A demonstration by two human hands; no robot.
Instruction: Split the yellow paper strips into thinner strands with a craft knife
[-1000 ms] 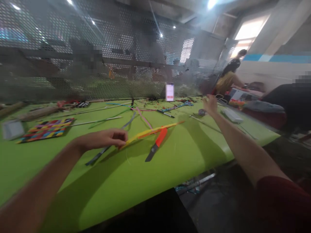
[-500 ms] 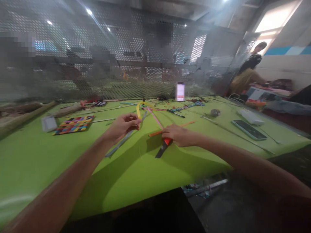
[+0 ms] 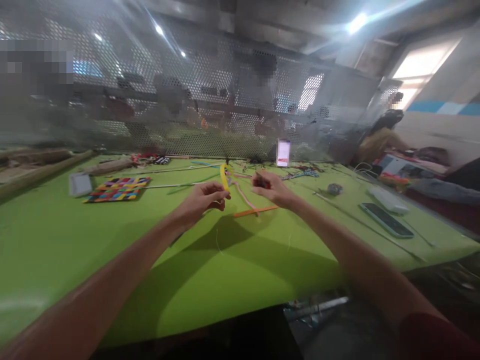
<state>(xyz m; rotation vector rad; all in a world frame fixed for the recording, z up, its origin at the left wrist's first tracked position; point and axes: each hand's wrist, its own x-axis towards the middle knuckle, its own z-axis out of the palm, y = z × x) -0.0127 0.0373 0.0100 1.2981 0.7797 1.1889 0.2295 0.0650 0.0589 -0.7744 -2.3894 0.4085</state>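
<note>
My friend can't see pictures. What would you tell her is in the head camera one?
Two bare hands work over a green table: the left hand pinches a yellow strip, and the right hand grips something red, mostly hidden. An orange strip lies below them, a colourful woven mat to the left.

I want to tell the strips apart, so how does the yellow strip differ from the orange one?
The yellow strip is pinched in the left hand, lifted and curved; the orange strip lies flat and straight on the green table, held by no hand. Both are thin and narrow.
</note>
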